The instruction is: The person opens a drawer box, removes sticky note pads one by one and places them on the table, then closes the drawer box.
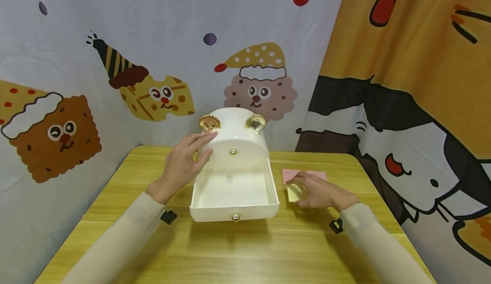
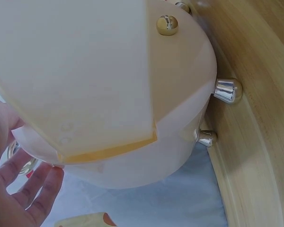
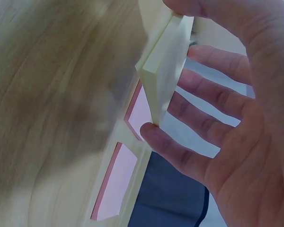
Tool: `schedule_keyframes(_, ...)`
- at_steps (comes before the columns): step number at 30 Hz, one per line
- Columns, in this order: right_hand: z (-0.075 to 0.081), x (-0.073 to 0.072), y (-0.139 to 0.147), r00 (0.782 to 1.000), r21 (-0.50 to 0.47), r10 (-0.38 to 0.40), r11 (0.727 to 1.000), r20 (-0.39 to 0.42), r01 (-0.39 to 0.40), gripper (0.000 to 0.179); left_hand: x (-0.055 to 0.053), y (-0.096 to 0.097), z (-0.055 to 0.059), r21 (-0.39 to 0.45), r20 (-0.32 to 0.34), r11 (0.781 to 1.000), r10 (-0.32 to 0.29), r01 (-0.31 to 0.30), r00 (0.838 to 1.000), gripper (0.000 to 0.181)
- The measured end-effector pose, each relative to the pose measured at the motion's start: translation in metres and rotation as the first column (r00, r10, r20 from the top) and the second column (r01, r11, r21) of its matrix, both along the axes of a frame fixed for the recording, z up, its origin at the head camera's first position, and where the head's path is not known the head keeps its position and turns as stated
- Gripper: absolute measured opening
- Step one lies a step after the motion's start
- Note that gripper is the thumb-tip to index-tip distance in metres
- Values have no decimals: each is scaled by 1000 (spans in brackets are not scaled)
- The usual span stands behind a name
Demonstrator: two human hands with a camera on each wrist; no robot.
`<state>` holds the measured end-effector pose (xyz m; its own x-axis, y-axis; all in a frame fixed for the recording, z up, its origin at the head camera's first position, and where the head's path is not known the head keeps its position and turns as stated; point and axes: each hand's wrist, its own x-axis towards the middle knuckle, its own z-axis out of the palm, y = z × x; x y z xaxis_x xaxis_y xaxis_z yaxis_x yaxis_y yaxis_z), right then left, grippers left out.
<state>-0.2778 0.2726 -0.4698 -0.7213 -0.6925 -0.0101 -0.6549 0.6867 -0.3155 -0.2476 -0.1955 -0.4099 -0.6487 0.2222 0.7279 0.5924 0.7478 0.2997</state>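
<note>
A white rounded storage box (image 1: 238, 124) with gold ring-like ears stands mid-table. Its front drawer (image 1: 245, 213), which has a gold knob, is pulled out, and nothing shows inside it. My left hand (image 1: 186, 162) rests its fingers on the upper left side of the box; in the left wrist view the fingertips (image 2: 54, 177) touch the shell beside the drawer. To the right of the drawer, my right hand (image 1: 320, 191) pinches a yellow sticky note pad (image 1: 296, 192) by its edges. The right wrist view has this pad (image 3: 169, 71) tilted between thumb and fingers.
Two pink sticky note pads, one on the left (image 1: 289, 175) and one on the right (image 1: 317, 174), lie on the wooden table (image 1: 230, 258) just beyond my right hand. Patterned cloth (image 1: 172, 19) hangs behind the table and along its sides.
</note>
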Motion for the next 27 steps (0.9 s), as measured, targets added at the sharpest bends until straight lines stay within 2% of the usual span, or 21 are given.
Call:
schedule_keyframes(21,-10,2,-8,998,32,-21,999,60,19,68,2,-1,-1,-18,24,1000,12,-12,1000,53)
schedule_keyframes(27,-12,2,-10,998,43,-14,999,56,12,66,1,-1,-1,-19,9,1000,8,-8,1000,53)
